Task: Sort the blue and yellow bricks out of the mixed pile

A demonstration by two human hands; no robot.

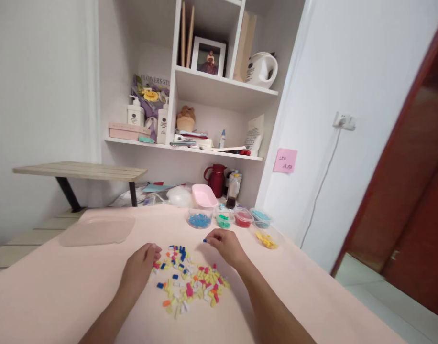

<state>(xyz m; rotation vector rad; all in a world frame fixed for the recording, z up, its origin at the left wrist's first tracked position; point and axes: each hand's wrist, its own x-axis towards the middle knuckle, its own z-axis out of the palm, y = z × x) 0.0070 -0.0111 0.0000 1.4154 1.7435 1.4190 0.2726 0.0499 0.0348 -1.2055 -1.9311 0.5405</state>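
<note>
My right hand (pixel 225 243) pinches a small dark blue block (pixel 205 241) between thumb and fingertips, just above the table at the pile's upper right. At the pile's left edge, my left hand (pixel 139 263) rests with its fingers curled in. Whatever those fingers hold, if anything, is hidden. Between both hands spreads a loose pile of small blocks (pixel 190 283) in yellow, pink, white, orange and dark blue. Beyond my right hand stand clear tubs: a tub of blue pieces (pixel 199 220), a tub of green pieces (pixel 224 220), and a tub of red pieces (pixel 244 219).
Farther right are a tub of light blue pieces (pixel 261 216) and a tub of yellow pieces (pixel 266 238). A clear lid (pixel 97 231) lies at left on the pink tabletop (pixel 107 258). Behind stand a pink basin (pixel 204 196), a red jug (pixel 216 180) and a bottle (pixel 233 192).
</note>
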